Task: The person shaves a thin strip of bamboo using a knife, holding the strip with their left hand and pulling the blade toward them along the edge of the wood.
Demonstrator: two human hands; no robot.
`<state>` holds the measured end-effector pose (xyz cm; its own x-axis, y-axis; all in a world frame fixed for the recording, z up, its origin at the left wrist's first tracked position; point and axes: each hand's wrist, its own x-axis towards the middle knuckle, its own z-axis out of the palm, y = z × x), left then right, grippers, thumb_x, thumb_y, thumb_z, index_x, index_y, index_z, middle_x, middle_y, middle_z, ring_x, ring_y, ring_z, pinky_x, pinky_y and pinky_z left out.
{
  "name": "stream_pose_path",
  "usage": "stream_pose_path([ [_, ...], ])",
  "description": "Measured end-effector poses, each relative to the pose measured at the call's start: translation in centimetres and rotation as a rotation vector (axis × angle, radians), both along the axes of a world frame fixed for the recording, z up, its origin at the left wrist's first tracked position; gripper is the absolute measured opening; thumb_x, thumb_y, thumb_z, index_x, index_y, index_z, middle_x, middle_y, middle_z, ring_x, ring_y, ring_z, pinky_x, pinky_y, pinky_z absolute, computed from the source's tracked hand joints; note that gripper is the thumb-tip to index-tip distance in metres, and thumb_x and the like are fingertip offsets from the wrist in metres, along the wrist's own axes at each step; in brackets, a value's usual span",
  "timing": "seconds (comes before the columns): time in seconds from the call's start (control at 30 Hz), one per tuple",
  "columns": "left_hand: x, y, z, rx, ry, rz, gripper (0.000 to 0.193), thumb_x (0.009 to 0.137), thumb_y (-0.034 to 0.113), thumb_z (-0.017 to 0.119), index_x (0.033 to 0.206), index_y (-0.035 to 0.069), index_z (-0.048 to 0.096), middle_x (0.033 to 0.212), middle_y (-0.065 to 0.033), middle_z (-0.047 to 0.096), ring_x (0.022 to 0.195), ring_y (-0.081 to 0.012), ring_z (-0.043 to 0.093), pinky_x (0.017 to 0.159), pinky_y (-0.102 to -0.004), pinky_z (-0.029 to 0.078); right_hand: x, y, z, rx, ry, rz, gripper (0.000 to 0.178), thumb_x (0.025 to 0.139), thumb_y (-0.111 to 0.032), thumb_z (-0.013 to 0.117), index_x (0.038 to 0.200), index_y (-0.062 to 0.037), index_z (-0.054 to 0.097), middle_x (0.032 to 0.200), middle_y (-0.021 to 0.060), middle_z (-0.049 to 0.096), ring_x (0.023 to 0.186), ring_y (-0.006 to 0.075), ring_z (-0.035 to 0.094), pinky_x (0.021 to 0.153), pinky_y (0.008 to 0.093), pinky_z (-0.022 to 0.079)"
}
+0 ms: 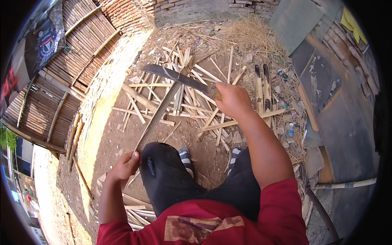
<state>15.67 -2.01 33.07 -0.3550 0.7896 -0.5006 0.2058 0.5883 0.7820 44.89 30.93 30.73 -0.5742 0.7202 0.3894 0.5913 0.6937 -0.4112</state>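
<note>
1. A long, flat, greyish-brown bamboo strip (157,116) is slanting forward from beside the left knee; the left hand (125,166) is clamping its near end, thumb on top.
2. The right hand (233,100) is closing around the brown wooden handle (218,96) of a long, dark metal machete (192,83).
3. The machete blade is crossing over the bamboo strip's far part; whether they are touching, I cannot tell.
4. Beneath and around them, a heap of pale, narrow split-bamboo pieces (179,102) is lying criss-cross on the brown earth ground (175,130).
5. A thick, round, tan pole (141,98) is resting at the heap's left side.
6. Two dark-faced flat slats (259,90) are lying side by side, right of the heap.
7. Farther out, dry yellow straw (253,36) is covering the ground ahead, and a brown bamboo-slat panel (92,41) is standing at left.
</note>
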Motion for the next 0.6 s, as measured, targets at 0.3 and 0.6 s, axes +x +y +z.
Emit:
stream_pose_path([
  [0.3,-0.2,-1.9,0.0,0.028,-0.030,-0.033,0.048,0.105,0.053,0.050,0.087,0.009,0.057,0.069,0.0055,0.044,0.060,-0.0077,0.037,0.055,-0.0264,0.031,1.5,2.0,0.0,-0.425,0.096,0.241,0.040,0.075,-0.019,0.071,0.114,-0.0083,0.069,0.090,0.0204,0.071,0.086,0.0399,0.068,0.079,0.0457,0.056],
  [0.6,1.5,0.1,0.8,0.008,0.086,-0.026,0.052,0.106,0.054,0.048,0.087,0.007,0.058,0.071,0.0047,0.046,0.065,-0.0085,0.039,0.059,-0.0276,0.034,-1.4,-0.9,0.1,0.188,-0.050,0.302,0.026,0.077,-0.019,0.074,0.097,-0.0062,0.064,0.080,0.0189,0.066,0.082,0.0419,0.066,0.073,0.0526,0.052],
])
